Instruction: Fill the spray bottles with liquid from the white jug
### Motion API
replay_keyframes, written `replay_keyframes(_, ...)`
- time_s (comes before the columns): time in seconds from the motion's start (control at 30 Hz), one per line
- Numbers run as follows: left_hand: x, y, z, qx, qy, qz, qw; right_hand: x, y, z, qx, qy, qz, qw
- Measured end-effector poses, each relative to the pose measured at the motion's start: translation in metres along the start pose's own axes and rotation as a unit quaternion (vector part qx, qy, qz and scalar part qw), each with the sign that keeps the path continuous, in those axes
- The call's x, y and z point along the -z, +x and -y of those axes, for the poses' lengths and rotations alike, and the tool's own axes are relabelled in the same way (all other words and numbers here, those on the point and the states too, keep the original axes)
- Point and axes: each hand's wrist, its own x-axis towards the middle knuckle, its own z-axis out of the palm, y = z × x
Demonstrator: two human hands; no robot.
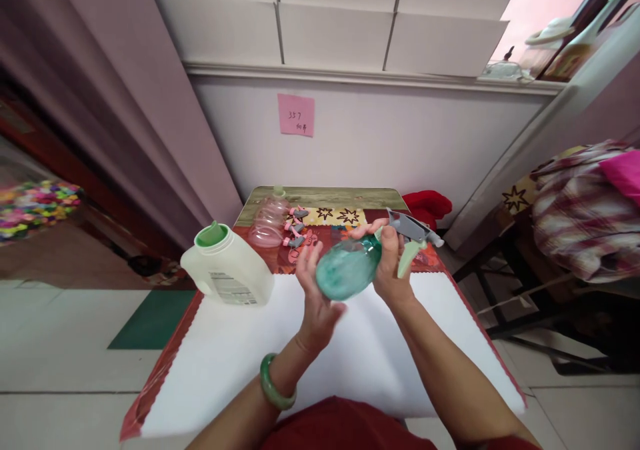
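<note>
A green, see-through spray bottle (pixel 345 270) is held above the table, lying nearly on its side and slightly blurred. My right hand (pixel 390 267) is closed round its neck, just below the grey spray head (pixel 413 227) and its pale green trigger. At the other end, my left hand (pixel 317 303) cups the rounded base, with fingers on the far side and thumb below. A green bangle (pixel 275 383) circles my left wrist. To the left stands a white jug (pixel 233 270) with a green spout insert in its open mouth.
Pink see-through spray bottles (pixel 270 220) with grey and pink heads lie at the table's back left. White sheeting (pixel 220 370) covers the front of the table. A pink note (pixel 296 115) is on the wall. At right is a dark stool (pixel 495 270) with plaid cloth.
</note>
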Motion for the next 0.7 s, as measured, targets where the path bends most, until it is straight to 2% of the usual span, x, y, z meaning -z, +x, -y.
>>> replay_keyframes(0.03, 0.002, 0.002, -0.004, 0.101, -0.057, 0.023, 0.993, 0.002, 0.0, 0.001, 0.019, 0.002, 0.006, 1.0)
replay_keyframes(0.07, 0.004, 0.004, -0.008, 0.212, -0.103, 0.057, 0.97, 0.004, 0.001, 0.001, 0.035, 0.003, 0.02, 0.999)
replay_keyframes(0.1, 0.006, 0.007, -0.01, 0.312, -0.136, 0.1, 0.935, 0.006, 0.0, 0.0, 0.044, 0.002, 0.041, 0.998)
replay_keyframes(0.13, 0.009, 0.01, -0.01, 0.386, -0.156, 0.139, 0.899, 0.007, 0.0, -0.001, 0.042, 0.001, 0.068, 0.997)
replay_keyframes(0.17, 0.011, 0.013, -0.009, 0.432, -0.166, 0.167, 0.871, 0.009, -0.001, -0.003, 0.039, 0.002, 0.089, 0.995)
replay_keyframes(0.2, 0.013, 0.015, -0.007, 0.453, -0.173, 0.176, 0.857, 0.01, -0.001, -0.004, 0.036, 0.003, 0.103, 0.994)
replay_keyframes(0.23, 0.015, 0.015, -0.004, 0.455, -0.181, 0.166, 0.856, 0.011, -0.002, -0.006, 0.032, 0.003, 0.109, 0.993)
replay_keyframes(0.3, 0.016, 0.012, 0.002, 0.435, -0.192, 0.135, 0.869, 0.013, -0.003, -0.007, 0.028, -0.008, 0.105, 0.994)
replay_keyframes(0.37, 0.015, 0.007, 0.007, 0.386, -0.19, 0.128, 0.893, 0.015, -0.003, -0.007, 0.026, -0.04, 0.08, 0.996)
replay_keyframes(0.47, 0.011, 0.0, 0.011, 0.27, -0.124, 0.11, 0.949, 0.015, -0.004, -0.007, 0.033, -0.114, 0.027, 0.993)
replay_keyframes(0.53, 0.007, -0.002, 0.015, 0.183, -0.035, 0.064, 0.98, 0.011, -0.006, -0.009, 0.04, -0.163, -0.006, 0.986)
replay_keyframes(0.6, 0.003, -0.006, 0.019, 0.1, 0.058, 0.004, 0.993, 0.005, -0.009, -0.014, 0.043, -0.182, -0.043, 0.981)
replay_keyframes(0.7, -0.003, -0.01, 0.021, 0.012, 0.132, -0.067, 0.989, -0.001, -0.011, -0.021, 0.043, -0.166, -0.087, 0.981)
